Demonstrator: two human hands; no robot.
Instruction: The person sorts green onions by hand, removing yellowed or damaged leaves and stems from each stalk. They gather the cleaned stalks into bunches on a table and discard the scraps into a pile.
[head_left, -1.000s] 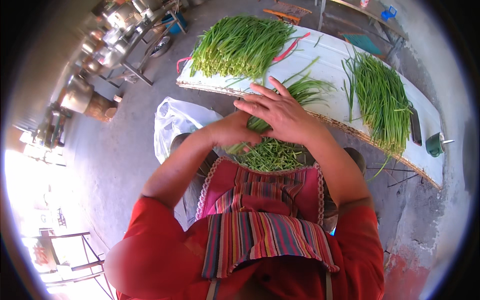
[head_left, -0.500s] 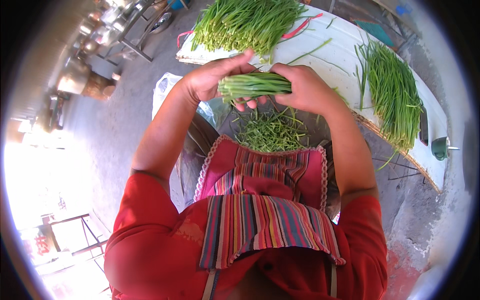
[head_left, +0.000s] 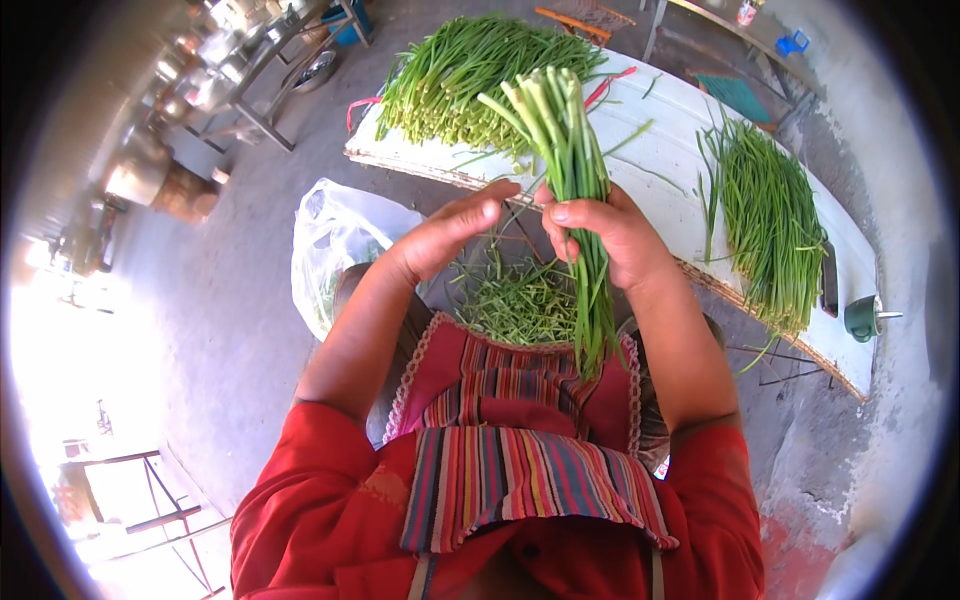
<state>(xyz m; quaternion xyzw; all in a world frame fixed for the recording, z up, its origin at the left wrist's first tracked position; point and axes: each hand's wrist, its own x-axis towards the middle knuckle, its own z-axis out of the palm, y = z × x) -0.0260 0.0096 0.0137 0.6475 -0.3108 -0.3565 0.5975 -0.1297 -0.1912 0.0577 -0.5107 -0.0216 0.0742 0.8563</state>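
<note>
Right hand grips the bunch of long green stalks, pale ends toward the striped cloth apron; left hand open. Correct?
No: the head view shows the stalk bunch's pale ends pointing away from the striped cloth apron. The right hand does grip the bunch of long green stalks; the left hand is open.

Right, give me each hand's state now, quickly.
Left hand: open, nothing seen in it, beside the held bunch.
Right hand: closed around a bunch of green stalks, pale ends up.
</note>
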